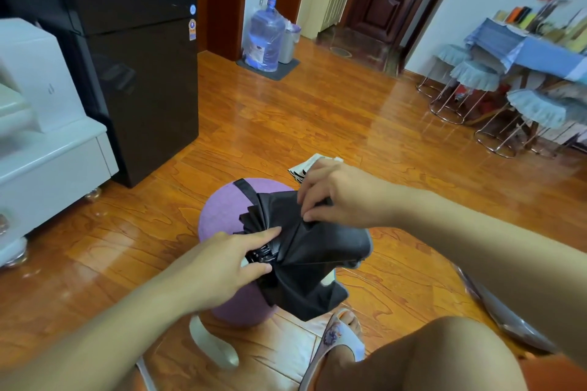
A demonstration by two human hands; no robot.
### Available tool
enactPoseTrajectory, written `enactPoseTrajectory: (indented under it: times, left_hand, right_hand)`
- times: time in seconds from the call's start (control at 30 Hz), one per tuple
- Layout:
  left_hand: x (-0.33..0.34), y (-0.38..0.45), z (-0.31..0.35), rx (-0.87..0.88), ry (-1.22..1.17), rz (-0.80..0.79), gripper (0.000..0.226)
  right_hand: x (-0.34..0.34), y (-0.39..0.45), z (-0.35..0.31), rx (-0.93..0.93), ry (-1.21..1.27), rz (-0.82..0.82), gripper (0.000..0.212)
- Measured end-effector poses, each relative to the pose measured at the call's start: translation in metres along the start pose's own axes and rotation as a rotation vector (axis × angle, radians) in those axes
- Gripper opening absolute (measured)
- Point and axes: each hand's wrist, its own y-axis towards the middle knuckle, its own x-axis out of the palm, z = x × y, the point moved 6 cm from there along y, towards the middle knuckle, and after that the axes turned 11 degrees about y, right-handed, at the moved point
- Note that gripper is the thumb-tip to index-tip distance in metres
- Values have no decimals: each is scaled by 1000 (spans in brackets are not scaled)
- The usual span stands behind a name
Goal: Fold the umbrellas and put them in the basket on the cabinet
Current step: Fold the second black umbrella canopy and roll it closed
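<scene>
A black folding umbrella [305, 260] lies across a purple round stool [222, 216] in the lower middle of the head view, its canopy loose and bunched. My left hand [222, 263] grips it near the black rib ends, index finger stretched onto the cloth. My right hand [336, 197] pinches a fold of the black cloth on the umbrella's upper side. The umbrella's strap [246, 190] trails over the stool's far edge. A second, patterned item [305, 167] lies on the floor just behind my right hand, mostly hidden. No basket shows.
A white cabinet [47, 162] stands at the left beside a dark fridge [139, 73]. A water bottle [265, 35] stands by the far doorway. A table with stools [476, 79] fills the right. My knee and slippered foot [343, 336] are below the stool. A silvery sheet [505, 311] lies at lower right.
</scene>
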Motion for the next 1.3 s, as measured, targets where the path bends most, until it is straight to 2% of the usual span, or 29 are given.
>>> enactPoseTrajectory:
  times: [0.07, 0.17, 0.27, 0.33, 0.37, 0.47, 0.5, 0.53, 0.6, 0.67, 0.73, 0.77, 0.83, 0.9, 1.03, 1.1, 1.17, 1.2, 1.23, 1.3]
  left_hand:
    - [1, 1, -2, 3, -7, -3, 62]
    - [6, 4, -4, 22, -38, -37, 61]
    - [9, 5, 1, 50, -31, -85, 53]
    - [10, 3, 5, 58, 5, -92, 54]
    - [10, 1, 5, 53, 9, -94, 56]
    - [13, -3, 1, 43, -7, -94, 61]
    - [13, -4, -2, 36, -23, -97, 61]
    - [13, -4, -6, 24, -38, -94, 61]
    - [11, -2, -13, 5, -53, -84, 61]
    - [10, 2, -20, -9, -41, -58, 61]
    - [8, 3, -21, -31, -42, -25, 61]
    - [7, 3, -21, -39, -56, -10, 61]
    - [4, 2, -20, -59, -84, 5, 60]
    - [3, 2, -21, -71, -98, 12, 59]
    - [3, 5, -26, -80, -166, 6, 57]
    - [2, 7, -25, -77, -228, 0, 56]
    - [2, 8, -22, -70, -297, -16, 56]
    - [3, 9, -22, -78, -333, -25, 55]
    - [3, 9, -22, -94, -366, -33, 55]
    - [4, 9, -25, -122, -394, -48, 57]
  right_hand:
    - [-4, 4, -14, -88, -43, 52, 17]
    - [-6, 10, -51, -284, -249, 127, 20]
    - [11, 15, -80, -364, -304, 6, 7]
    - [10, 23, -77, -332, -288, -70, 6]
    - [-2, 27, -67, -251, -225, -23, 7]
    - [-68, 17, -14, 168, 109, 343, 11]
    - [-80, 6, 2, 286, 222, 388, 13]
    - [-85, -7, 16, 371, 299, 382, 11]
    - [-80, -32, 37, 521, 289, 346, 5]
    - [-59, -58, 60, 742, 284, 342, 25]
    - [-25, -82, 74, 970, 522, 310, 42]
    - [-4, -90, 74, 1031, 690, 280, 44]
    - [26, -97, 71, 1020, 964, 324, 49]
    - [34, -95, 67, 881, 1189, 512, 53]
    - [-1, -94, 44, 473, 1483, 770, 29]
    - [-5, -96, 43, 518, 1405, 822, 18]
    - [-3, -100, 51, 720, 975, 774, 16]
    - [-6, -103, 52, 765, 766, 781, 13]
    - [-12, -104, 46, 721, 610, 814, 13]
    - [-25, -104, 20, 432, 382, 881, 17]
